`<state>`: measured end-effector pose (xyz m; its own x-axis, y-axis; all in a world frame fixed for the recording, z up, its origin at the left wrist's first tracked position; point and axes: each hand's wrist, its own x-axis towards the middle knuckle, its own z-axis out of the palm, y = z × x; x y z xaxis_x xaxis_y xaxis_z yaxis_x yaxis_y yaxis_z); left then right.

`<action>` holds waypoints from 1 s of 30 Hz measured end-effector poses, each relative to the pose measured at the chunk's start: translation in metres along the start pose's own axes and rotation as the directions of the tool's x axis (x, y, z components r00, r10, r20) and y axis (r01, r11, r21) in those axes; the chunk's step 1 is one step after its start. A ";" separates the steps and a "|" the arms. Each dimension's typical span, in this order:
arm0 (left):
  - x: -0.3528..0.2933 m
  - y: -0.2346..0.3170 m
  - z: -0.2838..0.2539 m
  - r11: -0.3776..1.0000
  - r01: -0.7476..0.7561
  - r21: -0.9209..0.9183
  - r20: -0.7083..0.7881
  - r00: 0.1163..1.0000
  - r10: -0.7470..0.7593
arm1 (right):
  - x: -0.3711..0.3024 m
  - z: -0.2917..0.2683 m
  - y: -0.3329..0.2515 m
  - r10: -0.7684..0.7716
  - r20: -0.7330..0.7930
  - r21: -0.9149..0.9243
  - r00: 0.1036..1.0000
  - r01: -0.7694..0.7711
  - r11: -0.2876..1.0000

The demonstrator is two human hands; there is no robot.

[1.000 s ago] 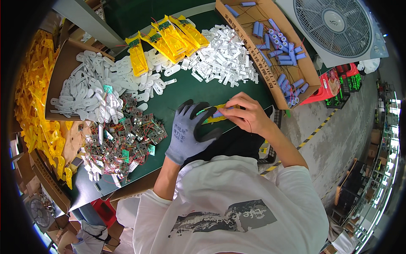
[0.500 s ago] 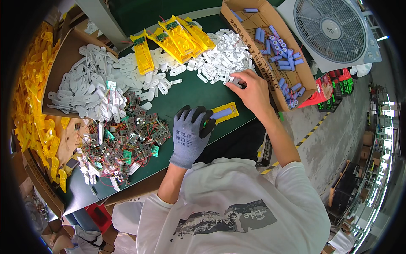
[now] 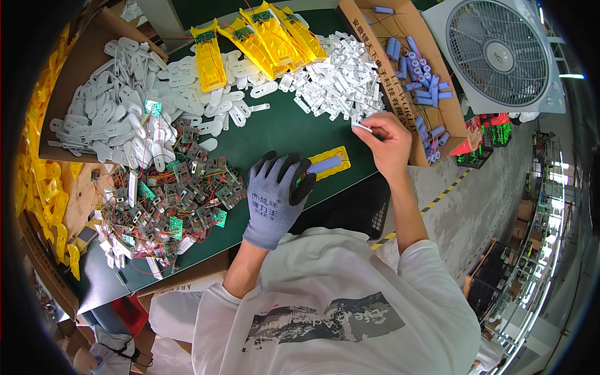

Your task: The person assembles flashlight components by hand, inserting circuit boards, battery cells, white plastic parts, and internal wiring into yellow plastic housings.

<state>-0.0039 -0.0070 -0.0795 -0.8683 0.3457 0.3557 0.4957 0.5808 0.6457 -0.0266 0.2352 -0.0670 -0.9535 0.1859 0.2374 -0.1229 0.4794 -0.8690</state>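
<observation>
My left hand (image 3: 275, 197), in a grey-blue glove with black fingertips, grips the left end of a yellow plastic casing (image 3: 343, 155) lying on the green table. A blue-violet cylindrical battery cell (image 3: 325, 165) sits inside that casing; its left end is hidden by the glove. Bare, my right hand (image 3: 387, 142) pinches a small white plastic piece (image 3: 362, 127) between thumb and fingers, just above the table. Beyond it spreads a heap of similar small white pieces (image 3: 340, 78).
Several yellow casings with circuit boards (image 3: 269, 40) lie at the back. On the left are a box of white oval plates (image 3: 112, 106), a tangle of wired circuit boards (image 3: 181, 200) and yellow shells (image 3: 47, 194). A carton (image 3: 390, 81) of cells and a fan (image 3: 497, 53) stand at right.
My right hand has drawn back from the heap of white pieces, toward me and slightly right, with one piece in its fingers. The left hand keeps its hold on the casing.
</observation>
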 end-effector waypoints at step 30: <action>0.002 0.009 -0.003 0.996 -0.016 0.092 0.039 0.999 0.012 | -0.024 -0.064 -0.035 0.034 0.404 -0.188 0.914 0.047 0.981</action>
<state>-0.0018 -0.0034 -0.0709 -0.8609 0.3811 0.3370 0.5087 0.6405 0.5753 0.0181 0.2685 -0.0146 -0.9870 -0.1603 0.0120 -0.1133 0.6406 -0.7595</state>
